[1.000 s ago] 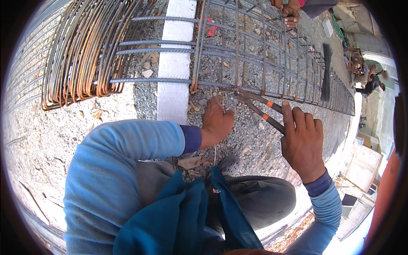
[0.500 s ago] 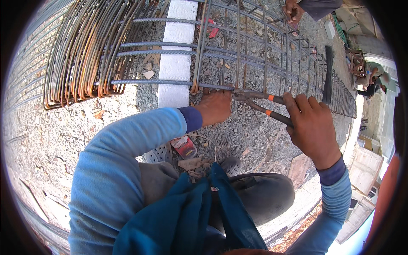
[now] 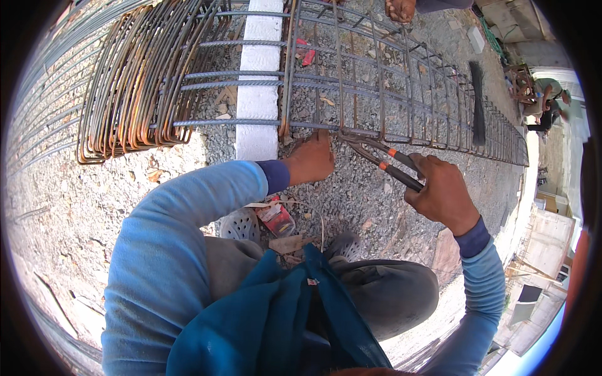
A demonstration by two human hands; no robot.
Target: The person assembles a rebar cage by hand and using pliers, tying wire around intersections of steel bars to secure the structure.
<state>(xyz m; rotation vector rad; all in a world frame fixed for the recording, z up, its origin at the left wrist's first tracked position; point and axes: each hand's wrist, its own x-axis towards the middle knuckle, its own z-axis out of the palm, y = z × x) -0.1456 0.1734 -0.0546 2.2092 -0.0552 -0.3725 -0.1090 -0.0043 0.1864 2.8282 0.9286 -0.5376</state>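
Long-handled pincers [image 3: 401, 177] with dark grips and orange bands are held in my right hand [image 3: 444, 193], its fingers wrapped round the grips, which stand apart. The jaws touch or nearly touch the near lengthwise bar of a rebar cage [image 3: 369, 132], beside an upright stirrup. My left hand [image 3: 310, 158] is closed just left of the jaws, its fingertips up against the same bar. Whatever those fingers hold, if anything, is hidden.
A white foam block [image 3: 258, 100] lies across under the bars. Left of it hang bunched rusty stirrups [image 3: 135, 88]. A bundle of dark wire [image 3: 478, 103] rests on the cage. Another person's hand [image 3: 400, 9] is at the far side. A red packet [image 3: 276, 217] lies by my foot.
My right hand has come nearer and a little left, swinging the pincers' grips down toward me. The left hand stays by the bar, and the whole view has shifted slightly.
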